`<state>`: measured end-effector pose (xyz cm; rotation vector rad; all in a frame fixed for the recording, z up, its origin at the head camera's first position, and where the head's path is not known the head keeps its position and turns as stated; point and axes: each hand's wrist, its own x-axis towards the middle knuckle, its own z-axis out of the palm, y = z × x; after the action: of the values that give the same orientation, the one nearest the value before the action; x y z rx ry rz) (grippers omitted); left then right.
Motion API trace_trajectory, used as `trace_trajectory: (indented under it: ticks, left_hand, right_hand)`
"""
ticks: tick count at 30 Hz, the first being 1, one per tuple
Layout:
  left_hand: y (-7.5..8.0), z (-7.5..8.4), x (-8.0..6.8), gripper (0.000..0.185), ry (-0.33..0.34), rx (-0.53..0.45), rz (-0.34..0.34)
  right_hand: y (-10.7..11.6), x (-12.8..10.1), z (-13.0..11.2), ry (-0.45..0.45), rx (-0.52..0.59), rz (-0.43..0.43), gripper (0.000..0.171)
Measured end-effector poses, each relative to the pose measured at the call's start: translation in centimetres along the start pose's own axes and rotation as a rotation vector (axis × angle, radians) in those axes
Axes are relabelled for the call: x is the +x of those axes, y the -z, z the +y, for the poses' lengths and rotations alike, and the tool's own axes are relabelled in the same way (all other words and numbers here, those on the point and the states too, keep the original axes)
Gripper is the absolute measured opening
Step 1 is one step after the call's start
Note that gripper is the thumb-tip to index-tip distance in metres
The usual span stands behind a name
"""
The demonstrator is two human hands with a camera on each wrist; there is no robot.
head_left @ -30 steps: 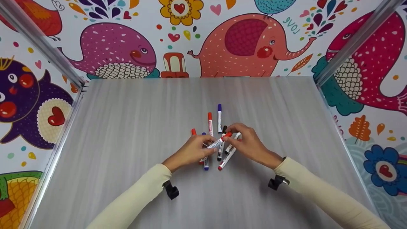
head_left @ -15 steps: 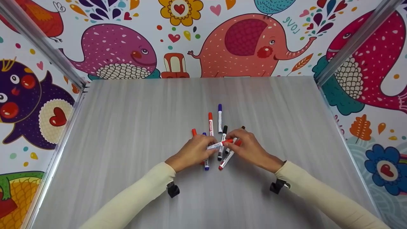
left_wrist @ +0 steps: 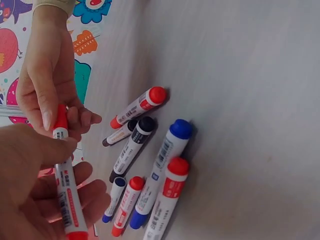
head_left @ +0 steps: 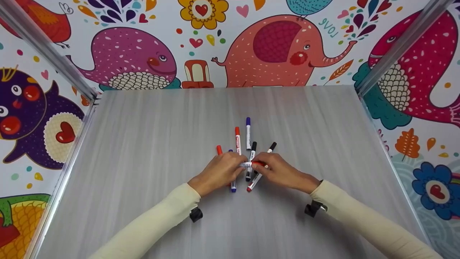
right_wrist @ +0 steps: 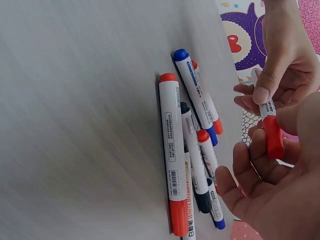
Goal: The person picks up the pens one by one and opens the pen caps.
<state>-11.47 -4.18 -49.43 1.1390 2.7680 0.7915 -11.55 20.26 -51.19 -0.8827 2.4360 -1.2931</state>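
Over a loose pile of whiteboard markers, both hands hold one red-capped marker [head_left: 250, 164] level between them. My left hand [head_left: 235, 163] grips its white barrel [left_wrist: 67, 192]. My right hand [head_left: 264, 163] pinches its red cap [right_wrist: 273, 137] between thumb and fingers. The cap sits on the barrel. Under the hands lie a long red marker [right_wrist: 171, 150], a blue one [left_wrist: 162, 170] and a black-capped one [left_wrist: 131, 150].
More markers lie just beyond the hands: a red one [head_left: 237, 140], a blue one [head_left: 248, 132] and two black-capped ones [head_left: 252, 150] [head_left: 271, 147]. The grey table [head_left: 143, 151] has metal rails [head_left: 54, 61] at both sides and a cartoon-animal wall [head_left: 273, 46] behind.
The held marker has come down from a tilt with its cap raised to lying level. Both hands have sunk slightly toward me, and a black-capped marker at the right now shows.
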Motion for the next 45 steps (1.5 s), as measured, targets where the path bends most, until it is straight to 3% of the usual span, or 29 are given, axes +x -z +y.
trace_trajectory:
  ticks: [7, 15, 27, 34, 41, 45]
  left_hand:
    - [0.41, 0.36, 0.12, 0.013, -0.037, 0.046, -0.031]
    - [0.60, 0.67, 0.39, 0.015, -0.028, 0.034, -0.084]
    - [0.49, 0.61, 0.45, 0.014, -0.045, 0.009, -0.034]
    - [0.56, 0.36, 0.40, 0.016, -0.054, -0.054, -0.013]
    - [0.70, 0.00, 0.50, 0.021, -0.077, -0.125, -0.001]
    - [0.91, -0.10, 0.46, 0.020, -0.084, -0.174, -0.015]
  right_hand:
    - [0.23, 0.27, -0.06, 0.004, -0.009, -0.043, 0.019]
    - [0.74, 0.47, -0.34, 0.001, -0.002, -0.049, 0.018]
    - [0.89, 0.61, -0.30, 0.023, 0.004, -0.014, 0.013]
    - [0.70, 0.68, -0.05, 0.082, -0.007, 0.022, 0.011]
    - [0.57, 0.68, 0.15, 0.208, -0.125, 0.081, 0.009]
    - [0.46, 0.57, 0.04, 0.234, -0.144, 0.092, 0.010]
